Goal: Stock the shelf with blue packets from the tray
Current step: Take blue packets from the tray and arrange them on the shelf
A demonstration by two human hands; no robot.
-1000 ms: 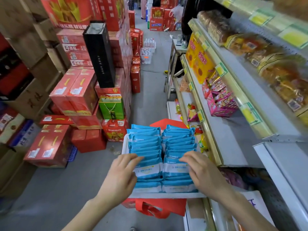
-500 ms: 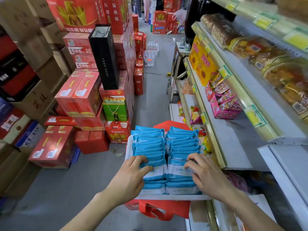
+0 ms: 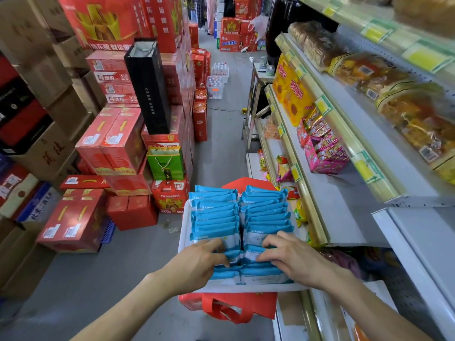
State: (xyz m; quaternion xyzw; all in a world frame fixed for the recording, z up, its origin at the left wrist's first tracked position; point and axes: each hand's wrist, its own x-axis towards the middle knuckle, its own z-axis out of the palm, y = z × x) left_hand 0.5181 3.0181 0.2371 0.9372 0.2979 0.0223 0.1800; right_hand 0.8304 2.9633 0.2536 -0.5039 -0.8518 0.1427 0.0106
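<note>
A white tray [image 3: 183,239] rests on a red bag and holds two rows of blue packets [image 3: 216,212], several in each row. My left hand [image 3: 197,263] reaches into the near end of the left row, its fingers curled around a few packets. My right hand [image 3: 288,254] does the same in the right row, fingers dug between packets. The grey shelf [image 3: 344,205] on the right has a bare stretch level with the tray.
Pink snack boxes [image 3: 322,153] and yellow packs [image 3: 290,94] sit further along the shelf, with bread bags above. Stacked red cartons [image 3: 110,148], a green gift bag [image 3: 166,163] and a black box line the left. The grey floor aisle runs ahead.
Both hands have slid nearer along the rows and their fingers have curled down between the packets. The view has shifted slightly.
</note>
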